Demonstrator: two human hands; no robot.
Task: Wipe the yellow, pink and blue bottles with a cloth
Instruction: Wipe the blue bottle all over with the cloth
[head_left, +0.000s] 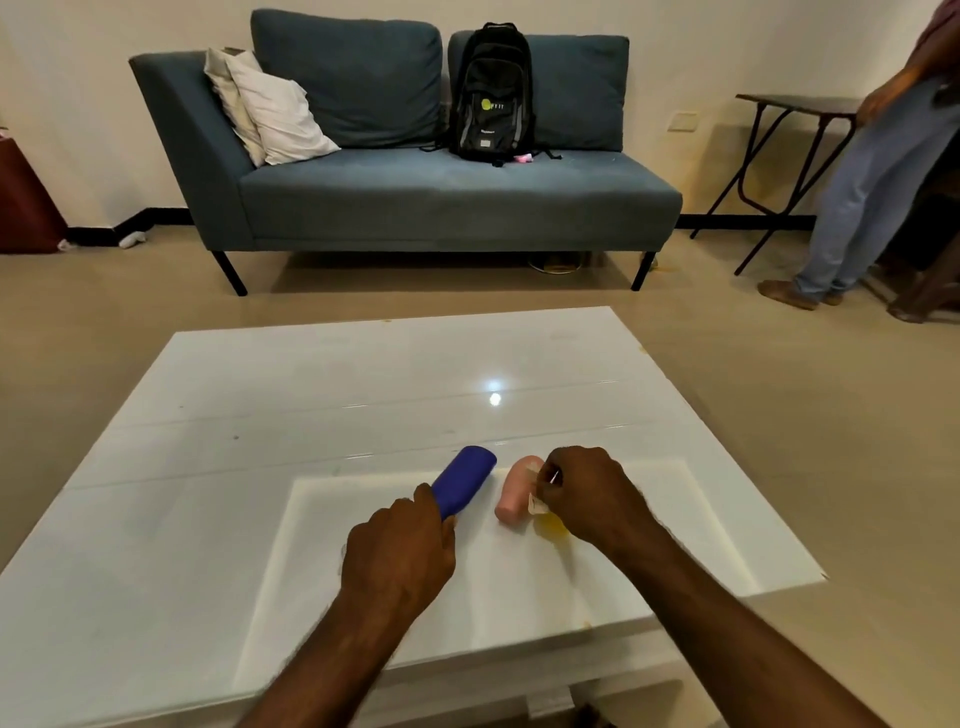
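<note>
A blue bottle (464, 479) lies tilted on the white table (260, 467), and my left hand (400, 551) is closed around its near end. Just right of it a pink bottle (516, 493) lies on its side. My right hand (587, 493) rests beside the pink bottle with fingers pinched on a small pale cloth (537, 501) that touches it. A patch of yellow (551, 527), likely the yellow bottle, shows under my right hand and is mostly hidden.
A blue sofa (415, 197) with a black backpack (491, 93) and pillows stands beyond the table. A person (878, 171) stands at the far right by a dark folding table (795, 104).
</note>
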